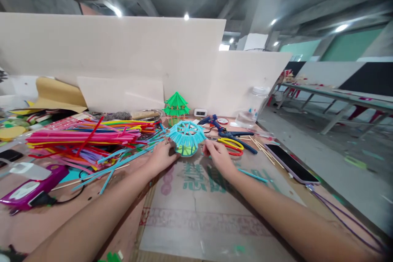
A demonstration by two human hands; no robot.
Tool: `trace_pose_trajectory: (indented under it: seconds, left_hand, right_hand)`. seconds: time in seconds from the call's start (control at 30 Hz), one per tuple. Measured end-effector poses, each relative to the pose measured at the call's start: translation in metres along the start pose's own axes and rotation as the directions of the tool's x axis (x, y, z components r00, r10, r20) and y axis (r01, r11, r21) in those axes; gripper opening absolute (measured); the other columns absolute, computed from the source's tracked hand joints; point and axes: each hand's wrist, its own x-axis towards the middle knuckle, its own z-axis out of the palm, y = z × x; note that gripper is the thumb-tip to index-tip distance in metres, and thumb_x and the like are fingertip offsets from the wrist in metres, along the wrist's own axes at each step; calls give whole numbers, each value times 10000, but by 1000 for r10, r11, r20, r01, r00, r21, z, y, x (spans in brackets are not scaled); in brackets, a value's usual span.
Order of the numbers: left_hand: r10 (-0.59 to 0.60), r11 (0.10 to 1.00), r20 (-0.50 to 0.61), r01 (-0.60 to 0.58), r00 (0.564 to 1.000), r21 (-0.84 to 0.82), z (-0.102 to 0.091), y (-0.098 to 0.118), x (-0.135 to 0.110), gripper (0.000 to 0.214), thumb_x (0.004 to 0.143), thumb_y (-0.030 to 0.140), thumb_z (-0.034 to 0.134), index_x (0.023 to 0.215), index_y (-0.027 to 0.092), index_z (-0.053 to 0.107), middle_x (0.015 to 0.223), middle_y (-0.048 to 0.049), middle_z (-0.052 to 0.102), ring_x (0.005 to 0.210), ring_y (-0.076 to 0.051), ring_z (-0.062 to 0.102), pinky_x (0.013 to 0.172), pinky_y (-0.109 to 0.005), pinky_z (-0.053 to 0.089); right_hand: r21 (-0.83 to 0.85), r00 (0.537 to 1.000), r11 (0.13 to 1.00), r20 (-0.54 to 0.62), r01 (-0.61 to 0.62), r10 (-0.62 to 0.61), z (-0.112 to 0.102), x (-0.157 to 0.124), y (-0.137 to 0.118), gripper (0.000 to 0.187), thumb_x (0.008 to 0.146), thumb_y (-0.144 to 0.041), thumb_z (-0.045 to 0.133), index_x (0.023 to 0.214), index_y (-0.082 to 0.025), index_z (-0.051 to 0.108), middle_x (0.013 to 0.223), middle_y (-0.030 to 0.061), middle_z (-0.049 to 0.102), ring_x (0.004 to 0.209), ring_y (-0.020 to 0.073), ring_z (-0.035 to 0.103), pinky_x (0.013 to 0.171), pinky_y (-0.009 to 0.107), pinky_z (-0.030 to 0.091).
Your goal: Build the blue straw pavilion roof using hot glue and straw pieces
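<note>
A small model pavilion (188, 129) with a light-blue spoked roof and a yellow-green base stands between my hands on the plastic-covered work surface. At its lower left, my left hand (164, 156) has its fingers closed against the base. My right hand (217, 153) is closed at the roof's right edge, with thumb and fingers pinched together. The exact fingertip contact is too small to make out. Directly behind the blue roof stands a green tiered model pavilion (176, 105).
Bundled colourful pipe cleaners (89, 137) and loose blue strips lie left, near a purple power strip (33, 188). A blue glue gun (211, 120), scissors (231, 145), thin sticks (264, 149), a phone (291, 163) and a clear jar (250, 108) lie right. A white board (123, 49) closes the back.
</note>
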Motion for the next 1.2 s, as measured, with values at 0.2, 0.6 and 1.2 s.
trace_pose_trajectory:
  seconds: [0.2,0.6,1.2]
  left_hand:
    - [59,998,1,-59,998,-14,-3,-9,-7,215,891,347,553,898,181,689,952,-91,664,934,-241,621,849,-359,479]
    - [71,992,-30,-73,997,-99,-6,-22,-4,213,870,217,502,1006,195,665,1065,-95,706,1014,-258,645,925,-396,489]
    - [88,982,-117,-106,989,-157,-8,-14,-9,241,892,222,471,1034,184,662,1224,-102,633,1154,-250,579,1013,-398,464]
  right_hand:
    - [19,998,999,37,-49,49,3,-3,14,476,935,-569,395,704,-195,579,614,5,564,576,160,504,546,274,378]
    - [-70,995,997,102,18,-11,11,-8,6,139,777,-323,596,695,-213,620,644,-7,589,625,170,503,599,280,368]
    - [432,962,865,207,-254,179,15,-21,-14,423,773,-606,658,666,-197,650,605,24,613,597,158,559,594,288,439]
